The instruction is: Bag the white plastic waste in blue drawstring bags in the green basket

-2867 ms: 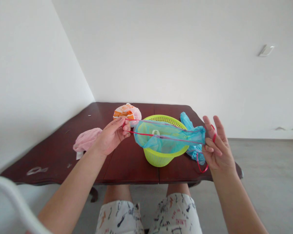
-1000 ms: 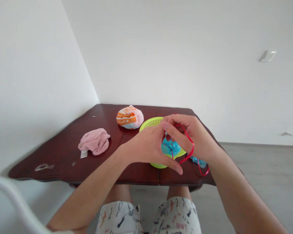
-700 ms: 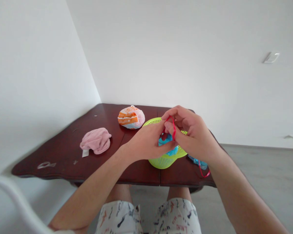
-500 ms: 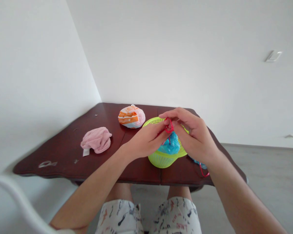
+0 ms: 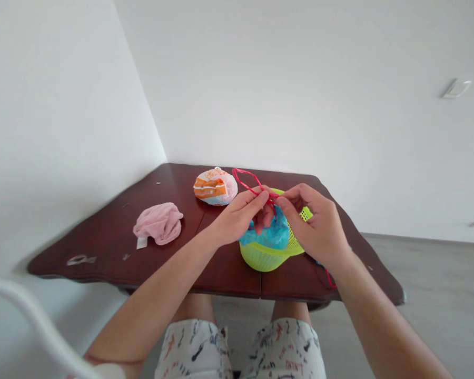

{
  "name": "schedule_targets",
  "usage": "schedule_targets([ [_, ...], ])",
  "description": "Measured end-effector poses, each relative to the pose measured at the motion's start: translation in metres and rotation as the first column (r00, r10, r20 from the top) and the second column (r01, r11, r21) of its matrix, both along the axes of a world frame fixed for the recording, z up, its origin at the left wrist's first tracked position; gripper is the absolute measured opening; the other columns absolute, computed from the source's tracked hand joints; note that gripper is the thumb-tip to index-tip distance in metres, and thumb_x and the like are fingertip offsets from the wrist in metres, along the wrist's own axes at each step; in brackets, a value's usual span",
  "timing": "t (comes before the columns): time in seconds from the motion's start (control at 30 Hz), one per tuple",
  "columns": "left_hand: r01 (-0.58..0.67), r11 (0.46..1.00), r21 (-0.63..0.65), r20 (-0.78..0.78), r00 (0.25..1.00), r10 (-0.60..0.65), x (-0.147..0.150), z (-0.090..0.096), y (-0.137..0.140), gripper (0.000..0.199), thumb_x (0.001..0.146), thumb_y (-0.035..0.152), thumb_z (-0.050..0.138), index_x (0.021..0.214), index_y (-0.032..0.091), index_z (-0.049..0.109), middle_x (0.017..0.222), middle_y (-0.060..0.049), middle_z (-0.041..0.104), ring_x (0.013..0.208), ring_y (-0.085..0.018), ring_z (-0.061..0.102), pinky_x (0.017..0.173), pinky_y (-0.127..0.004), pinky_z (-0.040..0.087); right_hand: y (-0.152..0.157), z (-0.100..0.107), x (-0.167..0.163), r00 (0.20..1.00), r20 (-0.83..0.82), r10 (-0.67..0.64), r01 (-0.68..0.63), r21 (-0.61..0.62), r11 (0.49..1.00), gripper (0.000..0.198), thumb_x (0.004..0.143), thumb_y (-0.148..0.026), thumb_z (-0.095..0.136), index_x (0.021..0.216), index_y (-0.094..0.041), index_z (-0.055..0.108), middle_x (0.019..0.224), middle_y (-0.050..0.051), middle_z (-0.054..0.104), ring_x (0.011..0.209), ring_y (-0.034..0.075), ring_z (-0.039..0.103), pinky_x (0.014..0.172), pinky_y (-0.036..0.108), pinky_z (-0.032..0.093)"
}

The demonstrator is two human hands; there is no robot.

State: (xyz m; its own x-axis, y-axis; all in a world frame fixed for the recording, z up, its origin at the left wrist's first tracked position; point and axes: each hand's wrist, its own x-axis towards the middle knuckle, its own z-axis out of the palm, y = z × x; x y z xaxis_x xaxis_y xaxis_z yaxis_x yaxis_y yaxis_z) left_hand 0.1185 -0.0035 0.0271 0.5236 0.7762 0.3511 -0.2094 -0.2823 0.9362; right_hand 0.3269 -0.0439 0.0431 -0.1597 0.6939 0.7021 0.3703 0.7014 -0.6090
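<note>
- Left hand point(image 5: 243, 216), centre of frame: thumb and forefinger pinched on the cord.
- Right hand point(image 5: 319, 226), just right of it: thumb and forefinger also pinched on the cord; hands close together.
- Cord point(image 5: 275, 195), red, centre: a loop rises above the left hand. Presumably light, limp, rather slippery; best taken by pinching either side of the crossing.
- Bag point(image 5: 274, 235), blue, crumpled, below the hands, at the basket's mouth. Likely thin, soft, easily torn; best held by its gathered top.
- Basket point(image 5: 264, 259), lime green, under the bag; rim partly hidden by the hands. Looks stiff, light.
- Carrier point(image 5: 211, 188), orange and white, beyond the left hand; well clear.
- Cloth point(image 5: 160, 223), pink, left of centre; not in the way.
- Ribbon point(image 5: 331, 279), red, beside the right wrist; might snag.
- Counter point(image 5: 217, 271), dark red, beneath all.
</note>
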Motion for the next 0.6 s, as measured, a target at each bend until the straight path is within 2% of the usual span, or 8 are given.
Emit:
schedule_targets([
  [0.07, 0.010, 0.999, -0.037, 0.044, 0.999, -0.009, 0.0021, -0.0027, 0.0012, 0.052, 0.114, 0.073, 0.069, 0.115, 0.021, 0.067, 0.082, 0.000, 0.078, 0.053, -0.013, 0.068, 0.050, -0.023, 0.047, -0.0032, 0.0009, -0.0012, 0.999, -0.028, -0.031, 0.033, 0.051, 0.998, 0.020, 0.115, -0.024, 0.071, 0.095, -0.025, 0.073, 0.082, -0.001, 0.073, 0.072, 0.016, 0.065, 0.069, 0.032, 0.053],
  [0.17, 0.004, 0.996, -0.084, 0.095, 0.996, 0.004, 0.0027, -0.0040, 0.0045, 0.049, 0.115, 0.070, 0.069, 0.117, 0.021, 0.066, 0.092, -0.003, 0.083, 0.055, -0.014, 0.073, 0.053, -0.023, 0.053, -0.0076, 0.0018, -0.0009, 0.993, -0.076, -0.093, 0.101, 0.117, 0.988, 0.019, 0.116, -0.023, 0.069, 0.097, -0.025, 0.071, 0.084, -0.001, 0.072, 0.074, 0.016, 0.065, 0.071, 0.033, 0.053],
  [0.3, 0.059, 0.993, -0.100, 0.092, 0.995, -0.049, 0.0016, -0.0019, 0.0055, 0.048, 0.113, 0.067, 0.073, 0.111, 0.020, 0.065, 0.089, -0.003, 0.083, 0.050, -0.011, 0.068, 0.049, -0.022, 0.048, -0.0057, -0.0001, 0.0021, 0.993, 0.010, -0.121, 0.118, 0.143, 0.983, 0.003, 0.112, -0.024, 0.074, 0.111, -0.026, 0.072, 0.101, 0.002, 0.075, 0.086, 0.020, 0.068, 0.080, 0.038, 0.056],
  [0.43, 0.049, 0.996, -0.079, 0.058, 0.997, -0.044, 0.0025, -0.0014, 0.0027, 0.051, 0.112, 0.070, 0.074, 0.114, 0.020, 0.065, 0.083, -0.001, 0.080, 0.052, -0.012, 0.070, 0.051, -0.022, 0.051, -0.0007, -0.0028, 0.0037, 0.992, 0.095, -0.080, 0.060, 0.194, 0.979, 0.009, 0.113, -0.021, 0.072, 0.107, -0.027, 0.071, 0.101, 0.004, 0.073, 0.089, 0.022, 0.068, 0.079, 0.040, 0.056],
  [0.6, 0.021, 0.998, -0.064, 0.084, 0.996, -0.016, 0.0058, -0.0062, 0.0051, 0.048, 0.114, 0.067, 0.074, 0.116, 0.019, 0.068, 0.084, 0.000, 0.081, 0.055, -0.011, 0.071, 0.053, -0.020, 0.054, -0.0063, -0.0029, 0.0018, 0.989, 0.087, -0.118, 0.094, 0.246, 0.965, 0.013, 0.115, -0.020, 0.068, 0.103, -0.027, 0.067, 0.096, 0.004, 0.071, 0.086, 0.022, 0.067, 0.080, 0.041, 0.057],
])
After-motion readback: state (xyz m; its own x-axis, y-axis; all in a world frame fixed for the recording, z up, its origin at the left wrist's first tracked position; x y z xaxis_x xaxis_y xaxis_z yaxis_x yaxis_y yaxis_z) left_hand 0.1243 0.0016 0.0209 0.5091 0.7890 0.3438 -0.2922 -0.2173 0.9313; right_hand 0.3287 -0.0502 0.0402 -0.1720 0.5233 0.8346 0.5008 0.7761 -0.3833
